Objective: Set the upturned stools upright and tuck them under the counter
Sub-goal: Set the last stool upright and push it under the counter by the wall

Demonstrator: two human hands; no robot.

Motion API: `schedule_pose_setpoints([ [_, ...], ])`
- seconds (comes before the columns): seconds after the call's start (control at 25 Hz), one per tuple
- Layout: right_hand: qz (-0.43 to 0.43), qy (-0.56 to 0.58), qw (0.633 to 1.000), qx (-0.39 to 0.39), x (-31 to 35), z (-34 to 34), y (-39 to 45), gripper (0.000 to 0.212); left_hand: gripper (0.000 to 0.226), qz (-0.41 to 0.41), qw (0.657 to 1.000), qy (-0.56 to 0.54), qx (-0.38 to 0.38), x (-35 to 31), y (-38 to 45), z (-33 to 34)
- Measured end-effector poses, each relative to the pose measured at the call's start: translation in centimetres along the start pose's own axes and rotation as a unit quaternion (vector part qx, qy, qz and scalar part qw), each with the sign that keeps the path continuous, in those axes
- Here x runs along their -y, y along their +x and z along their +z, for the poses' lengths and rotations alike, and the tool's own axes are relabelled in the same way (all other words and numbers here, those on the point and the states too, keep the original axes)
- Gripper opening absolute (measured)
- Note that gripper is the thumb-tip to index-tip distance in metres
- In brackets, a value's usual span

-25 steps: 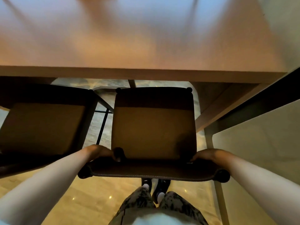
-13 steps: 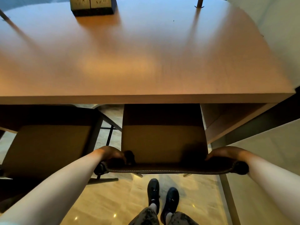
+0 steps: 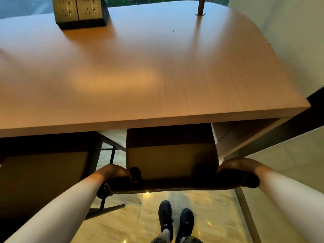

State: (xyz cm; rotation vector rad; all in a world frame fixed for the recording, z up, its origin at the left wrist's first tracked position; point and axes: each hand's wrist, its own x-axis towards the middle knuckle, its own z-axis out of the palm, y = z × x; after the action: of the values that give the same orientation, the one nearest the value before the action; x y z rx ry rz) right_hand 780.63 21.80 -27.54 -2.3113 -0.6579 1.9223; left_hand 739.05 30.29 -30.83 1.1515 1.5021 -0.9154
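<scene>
Two stools stand upright at the wooden counter [image 3: 157, 81]. The right stool [image 3: 171, 158] has its tan seat facing up, and the far half of that seat sits under the counter's front edge; its low dark backrest [image 3: 175, 185] is the end nearest the person, running left to right, parallel to the counter edge. The left stool [image 3: 43, 172] is just beside it, its seat also partly under the counter, with a dark metal leg and foot bar showing on the pale stone floor [image 3: 136, 216].

Both hands are on the right stool's backrest. The left hand [image 3: 114, 172] grips the left end, fingers curled over the top. The right hand [image 3: 236, 165] holds the right end the same way.

On the counter's far side sit one double socket block [image 3: 78, 11] and one thin metal post [image 3: 200, 6]. Two dark shoes [image 3: 175, 218] stand behind the stool.
</scene>
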Motion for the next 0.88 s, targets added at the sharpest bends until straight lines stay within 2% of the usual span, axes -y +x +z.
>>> schedule_pose_setpoints([
  [0.16, 0.018, -0.067, 0.997, 0.016, 0.3, 0.3, 0.5, 0.037, 0.046, 0.002, 1.0, 0.0, 0.01, -0.5, -0.5, 0.5],
  [0.4, 0.034, -0.094, 0.995, 0.01, -0.8, 1.2, -0.2, 0.03, 0.043, 0.011, 0.999, 0.031, -0.007, -0.6, -0.9, 2.3],
  [0.64, 0.036, -0.112, 0.993, 0.014, -1.8, 1.6, 0.1, 0.032, 0.048, 0.0, 1.0, -0.001, -0.004, -0.4, -1.3, 3.5],
  [0.72, 0.027, -0.128, 0.991, 0.012, -2.1, 1.6, 0.6, 0.035, 0.052, -0.007, 0.999, -0.038, -0.01, -0.2, -1.7, 3.5],
  [0.8, 0.046, -0.115, 0.992, 0.032, -2.0, 1.4, 0.5, 0.039, 0.06, -0.023, 0.992, -0.12, -0.014, 0.0, -2.4, 3.2],
  [0.88, 0.047, -0.148, 0.987, 0.045, -1.3, 1.1, -0.3, 0.045, 0.068, -0.032, 0.981, -0.176, -0.073, 0.2, -3.2, 2.9],
])
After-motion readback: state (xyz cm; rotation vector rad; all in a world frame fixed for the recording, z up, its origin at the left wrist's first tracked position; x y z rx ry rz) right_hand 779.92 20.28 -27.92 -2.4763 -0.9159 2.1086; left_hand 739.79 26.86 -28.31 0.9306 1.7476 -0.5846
